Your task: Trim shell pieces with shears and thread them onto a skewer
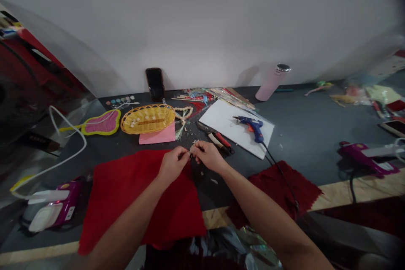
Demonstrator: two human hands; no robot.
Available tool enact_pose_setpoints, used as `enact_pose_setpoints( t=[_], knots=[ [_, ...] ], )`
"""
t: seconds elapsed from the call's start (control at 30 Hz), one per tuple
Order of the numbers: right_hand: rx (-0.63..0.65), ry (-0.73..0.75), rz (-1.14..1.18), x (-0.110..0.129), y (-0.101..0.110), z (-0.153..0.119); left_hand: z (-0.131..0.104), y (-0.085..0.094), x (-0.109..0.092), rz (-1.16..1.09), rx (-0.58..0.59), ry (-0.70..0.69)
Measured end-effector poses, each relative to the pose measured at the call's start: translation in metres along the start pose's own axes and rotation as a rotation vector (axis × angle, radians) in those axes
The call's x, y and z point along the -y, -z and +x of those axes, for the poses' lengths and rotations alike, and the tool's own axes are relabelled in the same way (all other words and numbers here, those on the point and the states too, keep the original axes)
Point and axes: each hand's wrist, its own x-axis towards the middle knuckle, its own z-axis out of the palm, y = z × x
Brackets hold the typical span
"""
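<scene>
My left hand (173,163) and my right hand (207,155) meet at the right edge of a red cloth (142,194). Both are closed, fingertips pinched close together around something small and pale that I cannot make out. Tiny light bits lie on the dark table around the fingertips. Just beyond my right hand lie pliers with red and cream handles (223,140). A yellow woven basket (148,132) holding several small pale pieces rests partly over a pink pad (158,136). Beside it is a string of pale beads with a tassel (181,124).
A blue glue gun (249,125) lies on a white board (218,119), its cord running over a dark red cloth (278,187). A phone (155,84) and pink bottle (272,82) stand by the white partition (202,33). Purple clamp-like devices (68,204) sit at both sides.
</scene>
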Motion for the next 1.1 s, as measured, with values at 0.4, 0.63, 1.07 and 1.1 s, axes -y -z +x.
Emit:
enact_pose_setpoints(
  t=[0.4,0.63,1.07,1.1],
  knots=[
    [0.011,0.009,-0.015,-0.002,0.001,0.000,0.001,-0.001,0.001,0.024,-0.005,0.008],
    [0.015,0.027,-0.053,-0.005,0.000,0.000,0.001,0.000,0.002,0.031,0.012,0.010],
    [-0.074,0.183,-0.656,-0.008,0.022,0.005,0.008,0.018,-0.008,-0.603,0.082,0.332],
    [-0.074,0.191,-0.662,-0.011,0.021,0.006,0.008,0.019,-0.007,-0.633,0.091,0.344]
  ],
)
